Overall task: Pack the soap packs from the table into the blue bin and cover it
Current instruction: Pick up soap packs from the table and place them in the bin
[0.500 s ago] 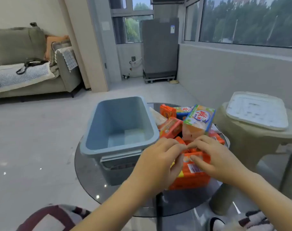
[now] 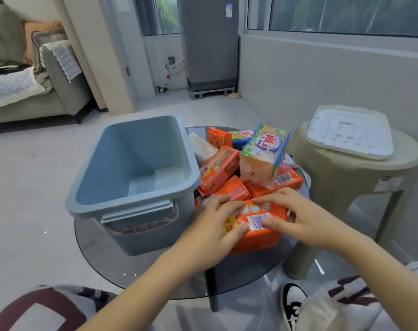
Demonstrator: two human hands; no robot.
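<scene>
Nearest orange soap pack (image 2: 255, 231) lies flat, long axis left-right, barcode up. Left hand (image 2: 214, 231) and right hand (image 2: 301, 217) clamp its two ends, fingers curled over the top edge. Beyond the fingertips: roughly seven more packs heaped (overlap, count unsure). Left of them, one empty blue bin (image 2: 131, 168). Far right, one white lid (image 2: 351, 131) on a stool (image 2: 346, 185).

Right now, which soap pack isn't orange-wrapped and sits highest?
The green-and-blue-edged pack with red lettering, tilted atop the pile right of the blue bin; the others are mostly orange.
</scene>
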